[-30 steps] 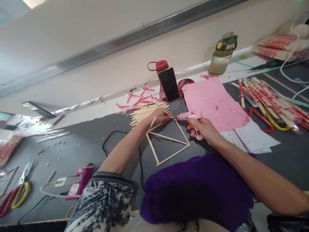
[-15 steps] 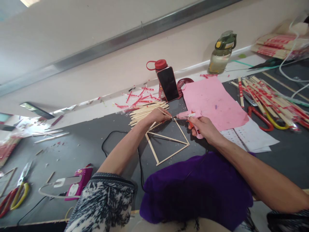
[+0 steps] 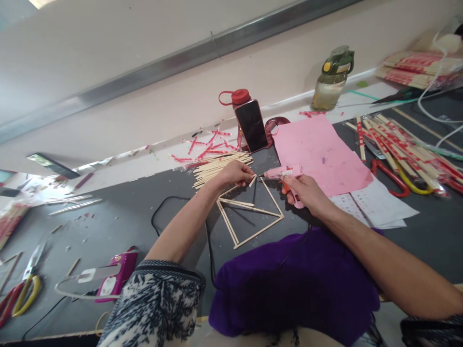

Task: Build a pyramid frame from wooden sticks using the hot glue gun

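Note:
My left hand point(image 3: 237, 173) pinches part of a wooden stick structure point(image 3: 258, 232) near its upper corner, where a short stick end shows below the fingertips. The structure is a four-sided frame of pale sticks with crossing pieces, some raised off the grey table. My right hand point(image 3: 306, 190) is wrapped round a pink glue gun point(image 3: 284, 172), whose nozzle points left at the frame's top corner, close to my left fingertips. Behind my left hand lies a pile of loose sticks point(image 3: 213, 168).
A phone point(image 3: 251, 126) leans on a red-capped bottle point(image 3: 240, 96). Pink paper point(image 3: 321, 149) and wrapped chopsticks point(image 3: 401, 149) lie right, beneath a green-lidded bottle point(image 3: 331, 82). Scissors point(image 3: 29, 286) and a magenta device point(image 3: 117, 274) lie left. Purple cloth point(image 3: 292, 279) is in front.
My left hand has shifted slightly left and up, turning the held sticks so their end now points down. Sticks at the frame's left side have moved. My right hand stays nearly still.

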`<state>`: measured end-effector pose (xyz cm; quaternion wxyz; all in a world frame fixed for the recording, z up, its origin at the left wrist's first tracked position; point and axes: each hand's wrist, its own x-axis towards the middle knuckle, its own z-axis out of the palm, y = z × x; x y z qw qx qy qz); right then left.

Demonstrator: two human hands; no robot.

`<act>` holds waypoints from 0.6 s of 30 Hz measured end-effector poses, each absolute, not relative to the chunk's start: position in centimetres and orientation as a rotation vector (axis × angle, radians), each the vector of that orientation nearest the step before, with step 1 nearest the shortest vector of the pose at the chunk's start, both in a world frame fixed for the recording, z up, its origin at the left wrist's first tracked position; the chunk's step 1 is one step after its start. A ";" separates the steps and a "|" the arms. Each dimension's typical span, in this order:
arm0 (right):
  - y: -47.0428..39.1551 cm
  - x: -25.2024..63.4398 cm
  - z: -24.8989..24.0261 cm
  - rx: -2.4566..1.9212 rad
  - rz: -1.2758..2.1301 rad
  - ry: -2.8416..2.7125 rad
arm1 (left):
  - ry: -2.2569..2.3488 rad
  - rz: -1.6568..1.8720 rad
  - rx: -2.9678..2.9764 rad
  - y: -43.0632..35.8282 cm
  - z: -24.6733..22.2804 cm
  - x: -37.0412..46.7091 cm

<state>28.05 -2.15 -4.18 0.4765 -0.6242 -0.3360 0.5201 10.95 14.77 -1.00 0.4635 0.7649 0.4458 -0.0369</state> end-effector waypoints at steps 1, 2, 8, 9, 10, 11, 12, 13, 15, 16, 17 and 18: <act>-2.1 28.0 -4.2 -1.529 1.269 -0.826 | 1.086 -0.091 1.874 14.8 -1.1 11.0; -2.1 28.0 -4.2 -1.533 1.269 -0.830 | 1.077 -0.087 1.869 14.9 -1.2 11.0; -2.0 28.0 -4.6 -1.557 1.245 -0.830 | 1.041 -0.059 1.926 15.7 -1.9 10.8; -1.9 28.0 -4.7 -1.563 1.242 -0.825 | 1.040 -0.059 1.916 15.8 -2.1 10.8; -1.9 28.0 -4.7 -1.567 1.242 -0.821 | 1.042 -0.055 1.898 15.9 -2.2 10.8; -1.9 28.0 -4.7 -1.569 1.243 -0.818 | 1.045 -0.050 1.880 16.0 -2.3 10.8; -1.8 27.9 -4.7 -1.570 1.242 -0.815 | 1.045 -0.049 1.868 16.1 -2.4 10.8; -1.8 27.9 -4.6 -1.569 1.241 -0.812 | 1.043 -0.052 1.867 16.1 -2.5 10.8; -1.6 27.8 -4.5 -1.569 1.240 -0.800 | 1.034 -0.070 1.888 16.2 -2.5 10.8; -1.6 27.8 -4.4 -1.570 1.242 -0.795 | 1.031 -0.078 1.901 16.2 -2.4 10.9; -1.5 27.8 -4.3 -1.571 1.243 -0.791 | 1.028 -0.085 1.910 16.2 -2.4 10.9; -1.5 27.9 -4.2 -1.570 1.244 -0.788 | 1.025 -0.092 1.914 16.2 -2.3 10.9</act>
